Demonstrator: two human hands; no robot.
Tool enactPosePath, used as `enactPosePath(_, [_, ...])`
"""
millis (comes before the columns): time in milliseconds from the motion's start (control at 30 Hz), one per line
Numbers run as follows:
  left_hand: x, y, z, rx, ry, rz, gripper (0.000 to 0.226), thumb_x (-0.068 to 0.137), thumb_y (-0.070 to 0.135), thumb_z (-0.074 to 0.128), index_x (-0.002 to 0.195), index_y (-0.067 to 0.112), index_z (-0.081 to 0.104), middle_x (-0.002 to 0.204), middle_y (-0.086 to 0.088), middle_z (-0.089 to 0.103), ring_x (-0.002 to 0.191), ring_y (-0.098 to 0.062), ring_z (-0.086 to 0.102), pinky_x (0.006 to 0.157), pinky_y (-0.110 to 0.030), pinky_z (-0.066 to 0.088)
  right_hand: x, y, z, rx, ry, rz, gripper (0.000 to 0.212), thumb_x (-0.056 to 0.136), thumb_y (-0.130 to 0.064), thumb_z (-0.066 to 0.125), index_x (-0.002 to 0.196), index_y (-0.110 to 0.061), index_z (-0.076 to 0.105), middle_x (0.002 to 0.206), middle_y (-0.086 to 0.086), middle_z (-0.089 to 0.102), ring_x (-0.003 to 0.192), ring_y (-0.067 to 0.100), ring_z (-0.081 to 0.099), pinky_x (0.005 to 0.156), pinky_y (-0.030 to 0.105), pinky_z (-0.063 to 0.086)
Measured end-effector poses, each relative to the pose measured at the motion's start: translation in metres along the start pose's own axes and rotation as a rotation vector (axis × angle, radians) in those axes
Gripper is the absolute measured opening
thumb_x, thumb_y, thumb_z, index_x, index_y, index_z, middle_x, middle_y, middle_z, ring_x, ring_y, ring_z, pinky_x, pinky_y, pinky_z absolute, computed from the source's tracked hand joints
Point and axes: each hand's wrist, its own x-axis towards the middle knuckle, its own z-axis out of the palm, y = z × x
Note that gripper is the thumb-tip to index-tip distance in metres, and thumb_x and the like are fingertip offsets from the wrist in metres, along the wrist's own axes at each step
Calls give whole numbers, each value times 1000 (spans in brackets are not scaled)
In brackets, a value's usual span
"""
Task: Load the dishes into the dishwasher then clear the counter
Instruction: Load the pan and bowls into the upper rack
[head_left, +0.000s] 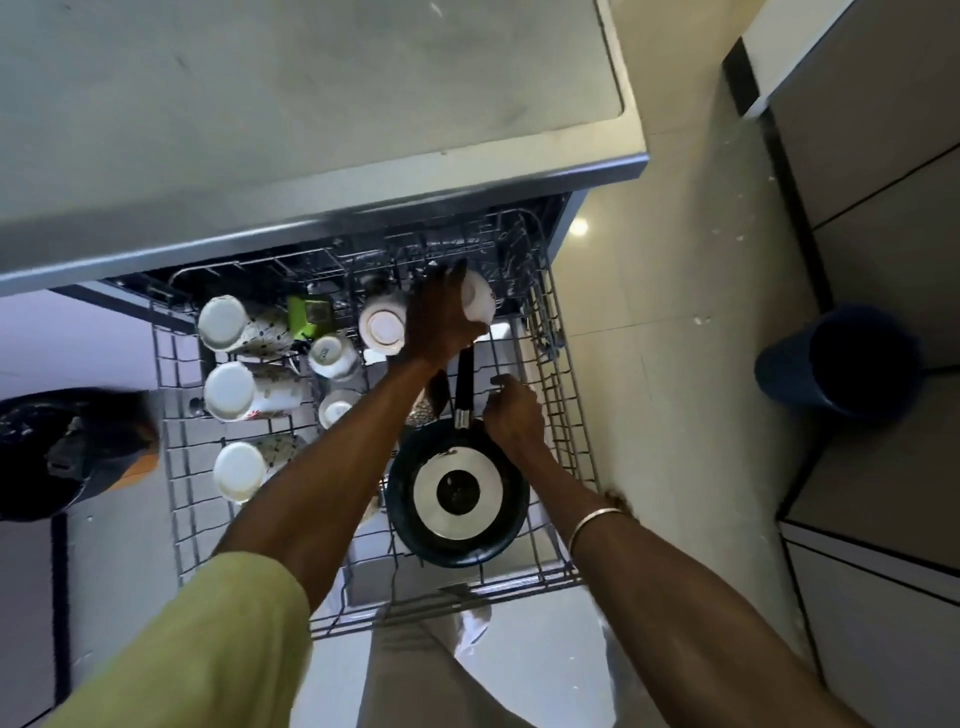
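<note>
head view: left hand (439, 322) clamped round white cup (477, 300), 12 o'clock end of dishwasher rack (563, 415). right hand (511, 415) fingers curled at rack wire, grip unclear. upturned frying pan (457, 491) at 6 o'clock of both hands.

Two bare forearms in view, person seen from above. Left arm wears a loose light yellow-green sleeve (208, 639), soft fabric, ending around the elbow with a rounded folded hem; forearm below it uncovered. Right arm has no sleeve visible, only a thin plain metal bangle (595, 522), silvery-gold, sitting round the forearm a little way behind the wrist. Left hand (439, 325) and right hand (514, 415) both bare: no gloves, no rings discernible. Pale off-white trousers (415, 675) show between the arms, light crease lines near the top.
</note>
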Motion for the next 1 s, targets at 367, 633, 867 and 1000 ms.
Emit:
enactPosePath(367, [41, -8, 34, -2, 14, -41, 107, 62, 41, 88, 151, 15, 33, 137, -17, 50, 125, -33, 48, 102, -40, 43, 22, 6, 7, -116, 95, -160, 37, 80, -1, 59, 116, -6, 62, 108, 18, 62, 94, 32, 63, 66, 33, 51])
enactPosePath(633, [42, -18, 39, -44, -36, -88, 116, 63, 48, 85, 155, 18, 21, 144, -19, 43, 132, -37, 42, 105, -47, 41, 21, 7, 5, -150, 86, -163, 41, 82, -2, 56, 123, -10, 57, 117, 16, 59, 103, 33, 60, 77, 38, 54])
enactPosePath(867, [27, -8, 33, -106, -11, -71, 128, 63, 42, 89, 156, 12, 7, 155, -20, 28, 141, -38, 30, 113, -47, 31, 19, 7, -3, -84, 72, -218, 37, 84, 4, 49, 121, 0, 57, 101, 20, 64, 90, 33, 63, 70, 37, 53])
enactPosePath(1000, [1, -3, 17, -139, 55, -42, 118, 69, 38, 87, 156, 8, 12, 156, -22, 24, 143, -38, 25, 115, -45, 25, 8, 1, -9, -82, 37, -220, 39, 85, 2, 49, 123, -2, 57, 104, 20, 64, 91, 32, 63, 68, 29, 48])
